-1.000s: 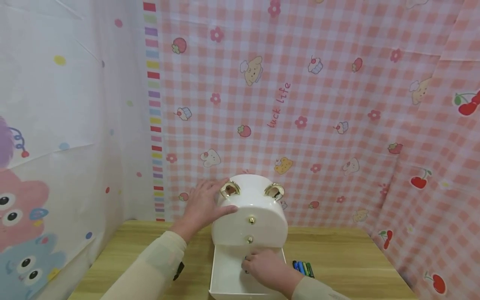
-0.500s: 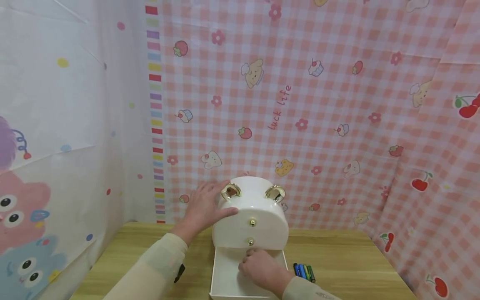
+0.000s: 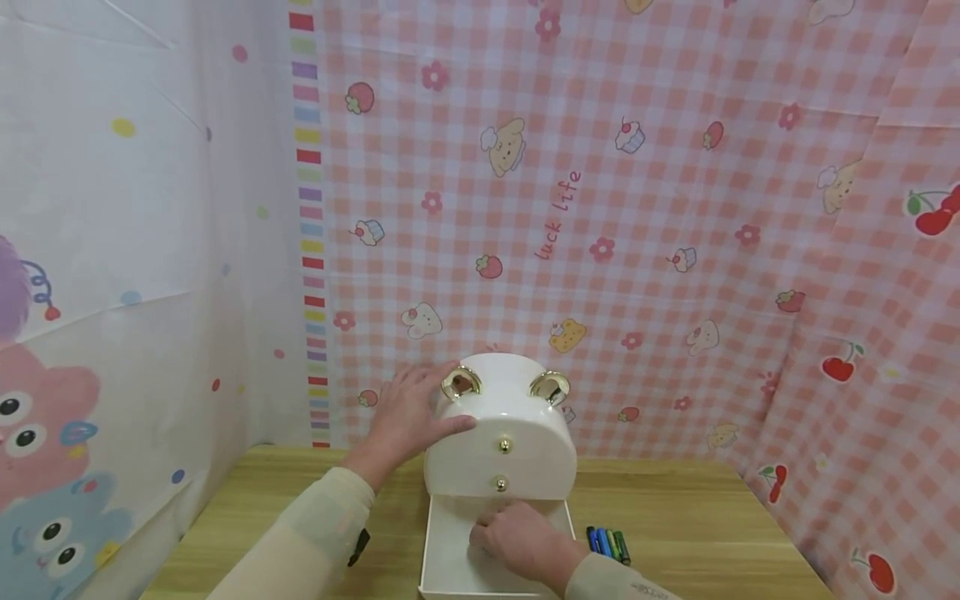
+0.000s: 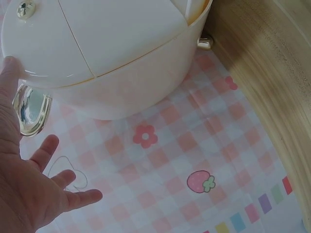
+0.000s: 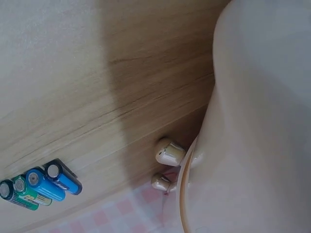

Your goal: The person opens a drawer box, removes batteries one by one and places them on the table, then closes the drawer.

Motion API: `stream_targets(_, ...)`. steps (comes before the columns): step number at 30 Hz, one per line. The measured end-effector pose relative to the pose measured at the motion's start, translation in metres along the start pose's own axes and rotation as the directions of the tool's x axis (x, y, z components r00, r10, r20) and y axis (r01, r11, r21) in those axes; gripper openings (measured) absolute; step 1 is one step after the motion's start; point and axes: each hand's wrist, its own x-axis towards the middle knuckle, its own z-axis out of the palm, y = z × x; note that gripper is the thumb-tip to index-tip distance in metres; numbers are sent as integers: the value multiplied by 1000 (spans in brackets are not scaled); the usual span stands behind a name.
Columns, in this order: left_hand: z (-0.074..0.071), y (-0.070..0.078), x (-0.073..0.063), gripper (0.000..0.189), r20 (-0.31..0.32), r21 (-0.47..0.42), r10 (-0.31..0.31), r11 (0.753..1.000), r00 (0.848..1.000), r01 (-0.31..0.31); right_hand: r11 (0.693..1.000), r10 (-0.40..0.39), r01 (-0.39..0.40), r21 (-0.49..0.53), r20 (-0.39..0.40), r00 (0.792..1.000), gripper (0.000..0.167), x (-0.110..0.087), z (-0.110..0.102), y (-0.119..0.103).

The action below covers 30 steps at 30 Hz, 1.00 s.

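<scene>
A white rounded desktop drawer box (image 3: pixel 525 467) with gold ears and two gold knobs stands on the table. Its bottom drawer (image 3: pixel 450 554) is pulled out. My left hand (image 3: pixel 405 417) rests at the box's upper left by one ear (image 4: pixel 33 111); the thumb lies on the front edge, and the other fingers are spread. My right hand (image 3: pixel 521 540) is down in the drawer with fingers bent; its fingertips are hidden, and I cannot tell whether it holds anything. Right of the drawer, several blue and green batteries (image 3: pixel 609 544) lie side by side.
A small black object (image 3: pixel 358 547) lies on the wooden table (image 3: pixel 675 508), partly behind the left sleeve. Gold feet (image 5: pixel 170 152) show under the box. A pink checked cloth (image 3: pixel 645 192) hangs behind, and a white printed cloth (image 3: pixel 112 233) at the left.
My right hand has shifted slightly left within the drawer. Small dark bits seen at its fingertips a second ago are now out of sight. The left hand stays at the box.
</scene>
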Motion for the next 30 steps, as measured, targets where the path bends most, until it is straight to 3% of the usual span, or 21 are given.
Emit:
stream_targets(2,0,0,0,94,1,0,-2,1000,1000,2,1000,-2,1,22,18,1000,10,0,-1,1)
stream_targets(5,-1,1,0,94,4,5,-5,1000,1000,5,993,3,-17,121,116,993,16,0,-7,2)
stream_targets(9,-1,1,-1,94,2,11,-5,1000,1000,5,958,-2,-76,276,270,963,21,3,-18,6)
stream_targets(12,-1,1,-1,94,-2,13,0,1000,1000,0,948,-18,-88,305,328,944,23,3,-22,8)
stream_targets(21,1,0,-1,94,-10,25,12,1000,1000,-12,948,35,-144,284,356,934,23,-2,-19,13)
stream_targets(27,-2,0,1,95,-2,30,22,999,1000,-22,960,27,-117,254,332,943,30,-8,-19,17)
stream_targets(30,-5,0,1,96,12,30,19,999,1000,-19,934,40,-150,325,321,946,27,-11,-15,19)
